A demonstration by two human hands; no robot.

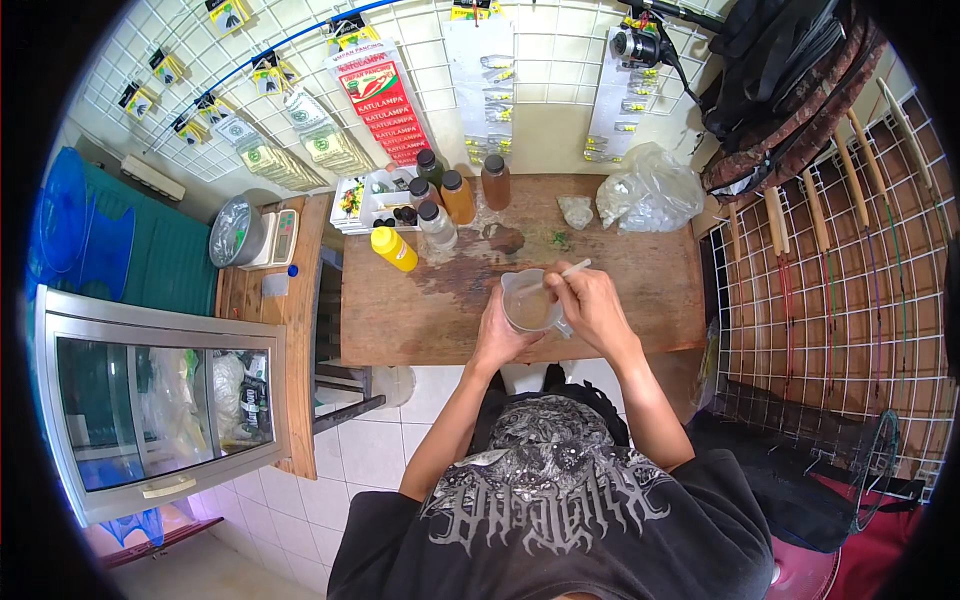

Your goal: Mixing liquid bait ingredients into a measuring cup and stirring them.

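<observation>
A clear plastic measuring jug (527, 304) with cloudy, pale brownish liquid in it stands near the front edge of the wooden table. My left hand (502, 335) is wrapped round its left side. Over its right rim, my right hand (591, 303) pinches a whitish stirring stick (577, 268); the lower part is hard to make out inside the jug. The jug's handle points to the lower right, beneath my right hand. A yellow squeeze bottle (394, 249) and a clear dark-capped bottle (437, 226) stand farther back to the left.
Behind them are an amber bottle (458, 198), a brown bottle (495, 183) and a white compartment tray (352, 222). A plastic bag (650, 190) and a small clear packet (575, 211) lie at back right. A scale (284, 238) and a glass-fronted cabinet (165, 405) stand left.
</observation>
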